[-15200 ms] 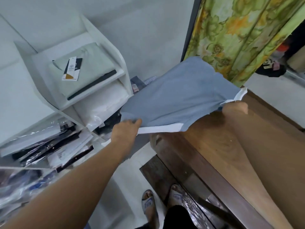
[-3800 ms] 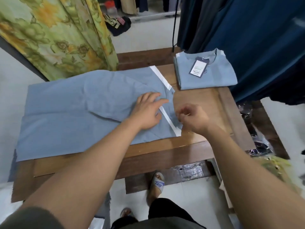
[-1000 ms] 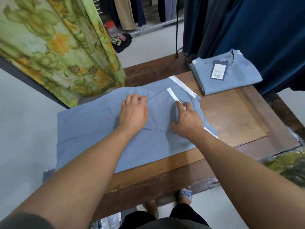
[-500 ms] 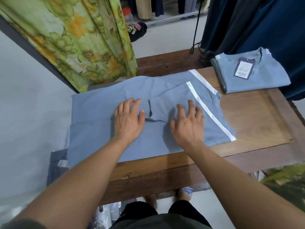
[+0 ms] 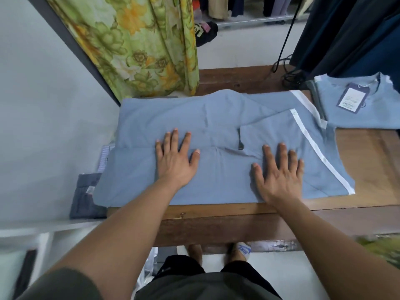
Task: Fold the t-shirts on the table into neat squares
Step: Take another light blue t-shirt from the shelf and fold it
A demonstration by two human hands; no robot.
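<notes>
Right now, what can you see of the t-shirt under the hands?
The blue-grey t-shirt looks like soft knit with white stripes near its right end. It lies flat, partly folded, flaps turned onto its middle, across the wooden table, its left end overhanging the edge. The left hand and right hand press on it, palms down, fingers spread.
</notes>
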